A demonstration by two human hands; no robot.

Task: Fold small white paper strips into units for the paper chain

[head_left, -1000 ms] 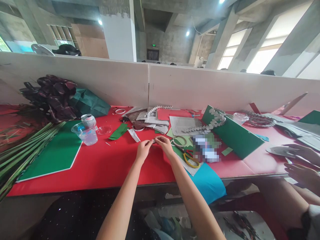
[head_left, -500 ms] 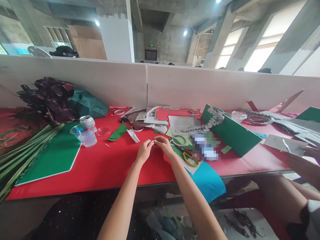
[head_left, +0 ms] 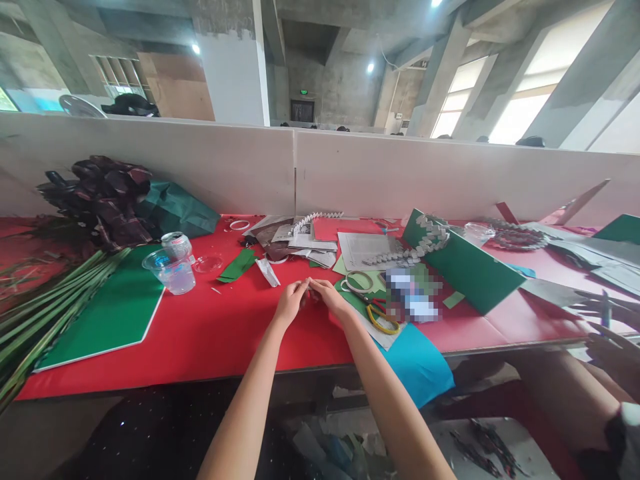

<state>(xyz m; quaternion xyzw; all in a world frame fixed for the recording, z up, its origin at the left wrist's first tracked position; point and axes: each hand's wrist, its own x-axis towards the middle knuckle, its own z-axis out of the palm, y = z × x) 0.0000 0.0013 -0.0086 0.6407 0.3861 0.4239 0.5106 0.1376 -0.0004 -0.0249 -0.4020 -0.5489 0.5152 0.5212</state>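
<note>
My left hand (head_left: 291, 301) and my right hand (head_left: 327, 295) meet at the fingertips above the red tabletop (head_left: 220, 333). Both are closed in a pinch. Whatever sits between the fingers is too small or too hidden to make out. Just right of my right hand lie a white ring (head_left: 359, 282) and pliers with yellow and red handles (head_left: 383, 319), on green and pale paper. A small white folded strip (head_left: 268, 272) and a green paper piece (head_left: 237, 265) lie beyond my left hand.
A plastic cup (head_left: 175, 273) and a can (head_left: 179, 247) stand left, beside a green board (head_left: 110, 320) with long leaves (head_left: 55, 313). A folded-paper chain (head_left: 400, 253) leans on an upright green board (head_left: 470, 270). Blue sheet (head_left: 417, 363) overhangs the edge; another person's hands (head_left: 613, 333) are at right.
My fingertips have drawn closer together, and my hands have shifted slightly. At the right, the other person's hands have moved, and a pen-like object now shows there.
</note>
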